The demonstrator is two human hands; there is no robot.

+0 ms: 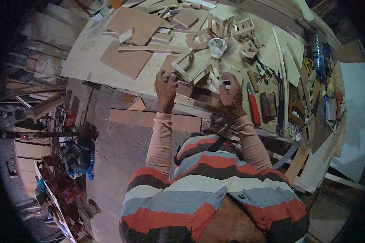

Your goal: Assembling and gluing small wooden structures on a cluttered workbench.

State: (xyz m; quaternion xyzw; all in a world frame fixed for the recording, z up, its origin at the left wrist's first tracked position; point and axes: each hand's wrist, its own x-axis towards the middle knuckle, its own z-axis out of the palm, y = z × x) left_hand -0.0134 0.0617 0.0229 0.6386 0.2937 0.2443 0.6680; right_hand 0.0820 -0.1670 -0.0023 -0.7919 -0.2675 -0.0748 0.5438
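Observation:
A small frame of thin wooden slats [192, 68] stands at the near edge of the plywood workbench [89, 60]. My left hand [166, 87] grips the frame's near left corner with its fingers curled. My right hand [230, 91] is closed around a small pale wooden piece just right of the frame. Both forearms wear peach sleeves under a striped shirt.
A clear plastic cup [217, 47] stands behind the frame, with a small wooden stool-like model [221, 20] further back. Brown board sheets [127, 40] lie to the left. A red-handled tool [253, 107], scraps and strips crowd the right. Machinery and wood clutter the floor at left.

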